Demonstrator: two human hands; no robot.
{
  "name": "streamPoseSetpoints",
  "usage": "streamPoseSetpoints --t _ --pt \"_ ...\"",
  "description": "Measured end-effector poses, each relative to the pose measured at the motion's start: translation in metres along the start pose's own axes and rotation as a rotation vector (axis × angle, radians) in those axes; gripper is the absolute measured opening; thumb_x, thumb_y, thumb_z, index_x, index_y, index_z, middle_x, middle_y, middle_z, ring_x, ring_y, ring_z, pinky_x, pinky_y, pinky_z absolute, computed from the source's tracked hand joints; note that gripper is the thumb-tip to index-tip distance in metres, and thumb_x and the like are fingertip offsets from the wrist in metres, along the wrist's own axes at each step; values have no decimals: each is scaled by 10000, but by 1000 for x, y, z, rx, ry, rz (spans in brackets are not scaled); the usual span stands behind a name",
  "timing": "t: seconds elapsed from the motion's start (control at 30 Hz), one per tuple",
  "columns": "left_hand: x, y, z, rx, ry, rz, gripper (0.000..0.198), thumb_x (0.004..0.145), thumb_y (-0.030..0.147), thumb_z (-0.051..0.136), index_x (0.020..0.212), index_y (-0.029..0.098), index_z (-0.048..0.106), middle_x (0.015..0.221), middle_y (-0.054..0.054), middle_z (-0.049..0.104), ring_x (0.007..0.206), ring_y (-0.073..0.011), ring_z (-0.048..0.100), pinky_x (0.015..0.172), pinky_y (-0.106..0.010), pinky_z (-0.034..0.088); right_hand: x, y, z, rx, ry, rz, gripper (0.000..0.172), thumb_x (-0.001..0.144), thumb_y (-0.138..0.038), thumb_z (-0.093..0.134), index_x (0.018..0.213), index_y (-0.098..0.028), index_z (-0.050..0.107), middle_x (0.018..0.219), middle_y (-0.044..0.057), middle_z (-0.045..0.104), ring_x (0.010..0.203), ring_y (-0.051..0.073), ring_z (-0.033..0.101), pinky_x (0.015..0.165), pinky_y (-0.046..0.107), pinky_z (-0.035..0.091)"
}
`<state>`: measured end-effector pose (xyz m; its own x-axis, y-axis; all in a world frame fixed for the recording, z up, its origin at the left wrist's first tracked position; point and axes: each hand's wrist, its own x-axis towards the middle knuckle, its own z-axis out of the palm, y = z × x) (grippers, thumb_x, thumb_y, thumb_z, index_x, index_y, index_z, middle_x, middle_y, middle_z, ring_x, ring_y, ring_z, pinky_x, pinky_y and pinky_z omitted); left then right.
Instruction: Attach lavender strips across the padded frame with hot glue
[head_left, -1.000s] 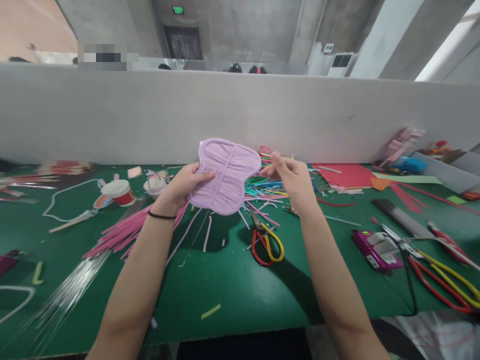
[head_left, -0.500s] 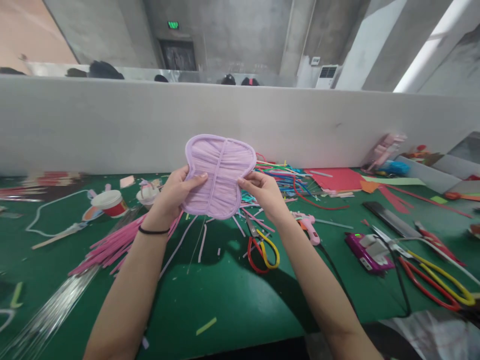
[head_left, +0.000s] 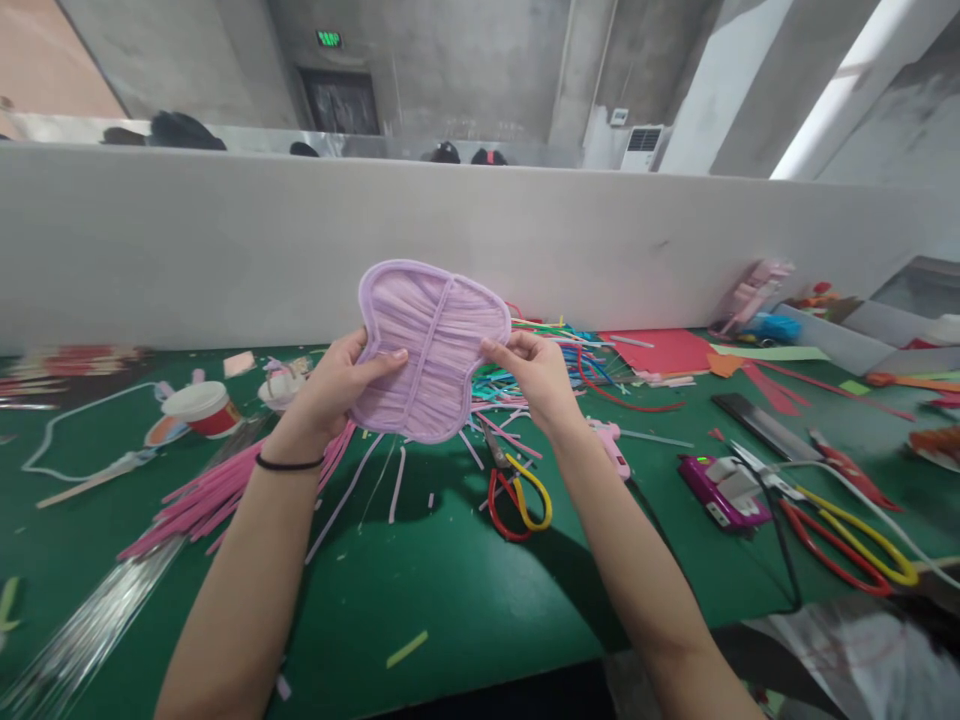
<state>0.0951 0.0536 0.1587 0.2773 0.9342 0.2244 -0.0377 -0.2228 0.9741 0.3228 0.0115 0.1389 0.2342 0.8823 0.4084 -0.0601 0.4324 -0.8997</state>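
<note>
A lilac butterfly-shaped piece [head_left: 427, 350], seemingly made of pipe cleaners, is held up above the table, tilted with its upper left corner highest. Thick edging runs round it and a ridge crosses its middle. My left hand [head_left: 337, 385] grips its left side, thumb flat on the front and fingers hidden behind. On the right edge, my right hand [head_left: 532, 375] pinches the rim between thumb and fingers. Below it lie red-and-yellow-handled scissors [head_left: 517, 495] and loose lilac stems [head_left: 397, 485].
Pink pipe cleaners [head_left: 202, 495] and clear wrapping [head_left: 120, 610] lie left, near a white-lidded cup [head_left: 202, 408]. To the right are a pink glue gun [head_left: 611, 445], a purple power strip [head_left: 724, 490] and larger scissors [head_left: 847, 540]. A white partition [head_left: 225, 250] stands behind.
The butterfly-shaped piece has tilted slightly clockwise, its right side a little lower, with both hands still on it. The whole view has shifted, so the table things appear farther left.
</note>
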Motion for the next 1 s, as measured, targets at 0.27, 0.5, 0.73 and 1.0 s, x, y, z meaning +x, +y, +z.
streamPoseSetpoints --t 0.27,0.5,0.73,1.0 --pt "-1 2 -4 4 25 -33 441 623 394 869 997 196 742 936 -79 777 959 -314 727 857 -405 604 1 -1 -6 -130 -30 -32 436 736 -634 718 744 -198 714 752 33 743 774 184 684 781 303 522" --pt "1 0 -2 0 49 -17 453 600 389 874 986 189 746 959 -78 774 958 -317 723 857 -413 604 0 1 -7 -253 -44 -71 498 782 -685 637 760 -192 702 753 45 728 752 188 673 750 302 512" --pt "-1 2 0 -14 41 31 431 622 368 859 993 184 741 952 -66 769 1003 -319 709 912 -421 580 -5 -4 -4 -200 3 -61 428 728 -620 744 725 -197 683 710 12 694 700 151 632 698 275 492" --pt "-4 6 1 -49 30 50 398 659 338 848 1013 197 731 946 -18 767 981 -274 701 900 -392 583 -9 -6 1 -209 -52 -26 428 789 -610 698 664 -201 704 680 28 716 707 166 667 762 308 517"
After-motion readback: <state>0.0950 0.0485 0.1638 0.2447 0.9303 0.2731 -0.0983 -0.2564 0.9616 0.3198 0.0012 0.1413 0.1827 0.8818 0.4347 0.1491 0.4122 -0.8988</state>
